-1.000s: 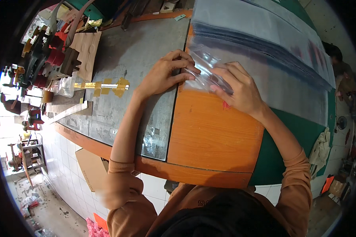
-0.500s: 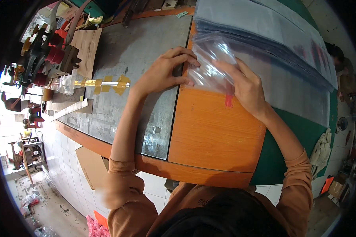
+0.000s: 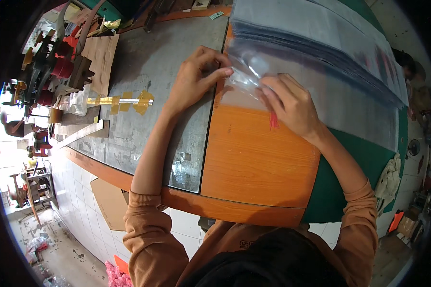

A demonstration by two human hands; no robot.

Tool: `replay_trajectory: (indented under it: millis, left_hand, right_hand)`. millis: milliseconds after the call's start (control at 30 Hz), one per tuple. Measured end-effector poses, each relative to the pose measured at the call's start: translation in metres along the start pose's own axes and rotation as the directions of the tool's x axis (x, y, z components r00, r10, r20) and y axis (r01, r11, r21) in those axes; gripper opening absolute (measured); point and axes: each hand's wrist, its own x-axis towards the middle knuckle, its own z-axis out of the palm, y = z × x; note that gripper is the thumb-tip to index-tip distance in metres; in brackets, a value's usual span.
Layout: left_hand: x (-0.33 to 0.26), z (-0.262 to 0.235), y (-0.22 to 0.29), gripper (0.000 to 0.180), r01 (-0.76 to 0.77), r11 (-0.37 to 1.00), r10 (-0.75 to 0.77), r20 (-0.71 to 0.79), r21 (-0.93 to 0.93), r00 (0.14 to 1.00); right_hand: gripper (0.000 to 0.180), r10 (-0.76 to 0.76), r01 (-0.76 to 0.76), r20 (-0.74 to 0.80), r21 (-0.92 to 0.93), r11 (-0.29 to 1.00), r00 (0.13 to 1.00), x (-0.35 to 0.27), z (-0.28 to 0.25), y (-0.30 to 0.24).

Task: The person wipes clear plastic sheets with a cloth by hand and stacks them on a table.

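Note:
A clear plastic sheet (image 3: 246, 79), shiny and creased, is stretched between my hands above the far end of the orange wood panel (image 3: 258, 153). My left hand (image 3: 201, 71) pinches its left edge between thumb and fingers. At the sheet's right side my right hand (image 3: 289, 103) closes on it with curled fingers, the fingertips partly hidden. A stack of clear plastic sheets (image 3: 316, 55) with dark bluish edges lies just beyond, at the far right.
A grey metal plate (image 3: 143, 62) covers the table's left, with gold tape strips (image 3: 124, 102) on it. Machinery (image 3: 48, 76) with dark red knobs stands at far left. Green table surface (image 3: 349, 167) and a whitish cloth (image 3: 389, 179) lie to the right.
My right hand has curled its fingers, which were stretched over the sheet, and drawn slightly left. My left fingers have closed to a pinch. The sheet has folded up narrower between them.

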Motion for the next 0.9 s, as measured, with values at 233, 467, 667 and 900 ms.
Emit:
replay_trajectory:
  millis: [233, 467, 667, 900]
  left_hand:
    - [-0.002, -0.014, 0.000, 0.033, -0.289, 0.933, 0.211, 0.324, 0.213, 0.922]
    - [-0.001, -0.010, -0.004, 0.023, -0.234, 0.941, 0.157, 0.295, 0.246, 0.943]
    - [-0.001, -0.007, -0.002, 0.027, -0.127, 0.969, 0.071, 0.257, 0.210, 0.964]
    - [-0.004, -0.012, -0.009, 0.073, -0.296, 0.938, 0.249, 0.243, 0.181, 0.937]
  right_hand:
    - [0.029, 0.169, -0.111, -0.285, 0.210, 0.971, 0.944, 0.010, -0.002, -0.012]
    - [0.021, 0.134, -0.123, -0.064, 0.156, 0.980, 0.989, 0.002, -0.003, -0.002]
    - [0.024, -0.084, 0.086, -0.048, 0.056, 0.995, 0.995, 0.006, -0.002, -0.001]
    - [0.028, 0.126, -0.088, -0.147, 0.238, 0.967, 0.981, 0.008, -0.002, -0.014]
